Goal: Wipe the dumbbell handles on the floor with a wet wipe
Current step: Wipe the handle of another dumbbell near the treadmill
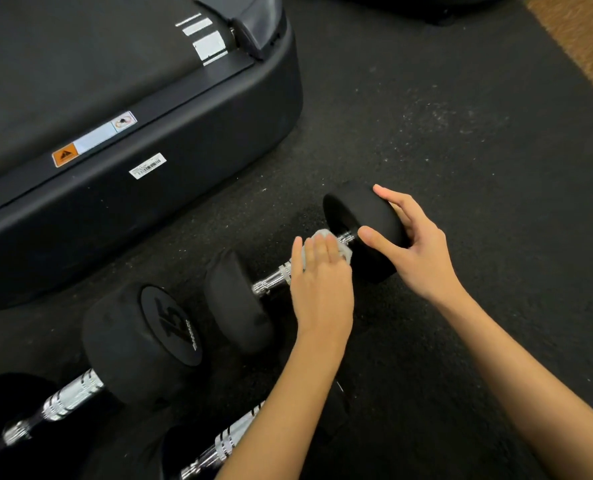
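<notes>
Down on the dark rubber floor [461, 133], a dumbbell [239, 299] is lying at a slant, its chrome handle [274, 280] running between two black heads. The left hand [319, 282] is lying over the far half of that handle, fingers [314, 252] held straight and close together, pressing a white wet wipe [322, 234] against the metal. Most of the wipe is sitting hidden beneath the palm; only a crumpled edge is peeking out past the fingertips and at the side toward the far head. Whether the thumb is curling under the bar cannot be told, since the hand is covering it.

The right hand [416, 247] is cupping the far head [364, 216], thumb on the near face and fingers spreading apart over the top and far rim, curving round it. Part of that head is being masked by the hand.

Nearer the left, a second dumbbell [139, 344] is showing a raised "15" on its head; its far end is sinking into shadow at the frame edge. A third dumbbell's handle [225, 441] is poking out by the left forearm, and its heads are cut off or hidden. Behind them, a black treadmill base [184, 161] is carrying small stickers too blurred to read.
</notes>
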The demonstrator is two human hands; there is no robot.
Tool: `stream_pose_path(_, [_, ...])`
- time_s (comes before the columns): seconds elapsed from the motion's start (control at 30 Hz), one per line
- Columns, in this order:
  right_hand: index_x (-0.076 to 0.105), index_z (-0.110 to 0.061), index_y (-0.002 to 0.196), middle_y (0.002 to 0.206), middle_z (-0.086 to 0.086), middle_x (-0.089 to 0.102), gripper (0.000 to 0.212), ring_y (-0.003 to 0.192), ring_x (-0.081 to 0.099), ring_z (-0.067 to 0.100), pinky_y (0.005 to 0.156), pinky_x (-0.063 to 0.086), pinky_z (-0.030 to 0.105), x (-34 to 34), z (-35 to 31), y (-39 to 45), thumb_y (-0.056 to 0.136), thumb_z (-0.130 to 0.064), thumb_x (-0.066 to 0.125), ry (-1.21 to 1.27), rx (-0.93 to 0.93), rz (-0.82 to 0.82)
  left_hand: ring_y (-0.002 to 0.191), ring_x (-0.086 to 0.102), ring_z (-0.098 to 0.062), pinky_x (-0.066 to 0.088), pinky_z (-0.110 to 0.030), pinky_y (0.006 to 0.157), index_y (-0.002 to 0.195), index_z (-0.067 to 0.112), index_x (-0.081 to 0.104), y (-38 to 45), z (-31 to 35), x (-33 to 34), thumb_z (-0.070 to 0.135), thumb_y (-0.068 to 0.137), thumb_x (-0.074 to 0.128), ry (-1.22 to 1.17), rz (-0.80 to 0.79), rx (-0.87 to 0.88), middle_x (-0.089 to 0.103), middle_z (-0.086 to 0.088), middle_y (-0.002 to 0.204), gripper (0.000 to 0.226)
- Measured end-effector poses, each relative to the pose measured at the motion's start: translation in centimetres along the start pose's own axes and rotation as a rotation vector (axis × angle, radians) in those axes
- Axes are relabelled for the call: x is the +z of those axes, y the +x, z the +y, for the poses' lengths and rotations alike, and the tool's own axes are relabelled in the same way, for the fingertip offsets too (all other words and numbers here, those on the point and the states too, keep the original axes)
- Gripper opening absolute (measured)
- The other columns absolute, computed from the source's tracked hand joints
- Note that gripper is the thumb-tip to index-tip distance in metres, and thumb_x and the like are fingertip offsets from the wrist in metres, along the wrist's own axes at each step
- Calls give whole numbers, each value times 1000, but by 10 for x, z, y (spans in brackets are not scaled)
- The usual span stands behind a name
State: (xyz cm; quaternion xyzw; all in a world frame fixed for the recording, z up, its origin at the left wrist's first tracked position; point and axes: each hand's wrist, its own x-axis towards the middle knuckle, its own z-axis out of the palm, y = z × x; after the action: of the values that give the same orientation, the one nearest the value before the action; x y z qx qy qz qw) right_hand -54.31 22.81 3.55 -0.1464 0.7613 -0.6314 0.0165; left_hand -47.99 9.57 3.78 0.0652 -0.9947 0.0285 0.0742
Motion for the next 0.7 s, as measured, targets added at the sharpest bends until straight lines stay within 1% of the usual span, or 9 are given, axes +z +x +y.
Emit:
stream_pose_path(0.1, [53,-31,136,132,-17,59,57,124,55,1,106,45,32,0,2,1,84,-28,76,-5,-5,-5,138,40,-24,21,-39,120,148,5,34,4,2,5,10,93,45,-87,-18,70,43,-10,149,57])
stream_pose_path(0.2, [53,-30,135,131,-17,60,57,121,57,1,105,46,30,-1,3,0,83,-27,76,3,0,-11,136,45,-25,32,-41,115,143,5,43,-12,-4,4,10,86,44,-43,11,113,49,-12,145,58])
stream_pose_path(0.27, [53,-29,136,130,-18,61,58,120,57,0,104,46,27,-1,1,-1,83,-26,76,9,-1,-7,131,51,-25,36,-42,112,138,5,50,-17,-5,5,13,81,50,-14,-10,112,55,-12,140,58])
stream_pose_path(0.33, [53,-29,136,130,-18,60,57,121,56,-1,104,46,26,-1,1,-1,84,-26,76,-1,-2,-1,130,51,-24,33,-41,113,140,6,49,-8,-1,6,13,83,58,5,0,91,56,-10,137,58])
stream_pose_path(0.4, [53,-30,136,131,-18,60,57,122,55,-1,105,45,27,1,1,0,84,-26,76,2,1,-2,131,49,-24,30,-39,115,142,5,45,-1,3,5,14,87,57,13,-25,86,55,-10,139,57])
stream_pose_path(0.5, [53,-29,136,131,-19,59,58,122,55,-2,104,45,26,-1,0,1,83,-28,76,-1,-1,-8,130,52,-26,37,-38,111,137,5,52,-6,-2,5,18,80,70,14,-66,142,57,-13,138,61])
stream_pose_path(0.57, [53,-29,136,130,-21,59,58,122,55,-3,103,45,22,-1,-1,0,83,-28,76,-4,-2,-9,129,53,-26,39,-39,110,137,5,52,-12,-6,5,19,77,72,-10,-74,171,57,-13,138,64])
stream_pose_path(0.63, [53,-29,136,130,-22,59,58,121,55,-4,102,45,20,-1,-1,-1,83,-28,76,-3,-2,-3,133,49,-26,36,-41,112,141,5,47,-11,-7,3,17,81,69,-11,-70,164,52,-12,142,65])
stream_pose_path(0.7, [53,-28,136,130,-22,58,58,122,54,-5,102,44,19,0,0,-1,83,-27,76,2,3,-3,141,38,-26,27,-42,117,148,7,35,-5,-5,2,13,88,61,-30,-98,146,41,-12,151,66])
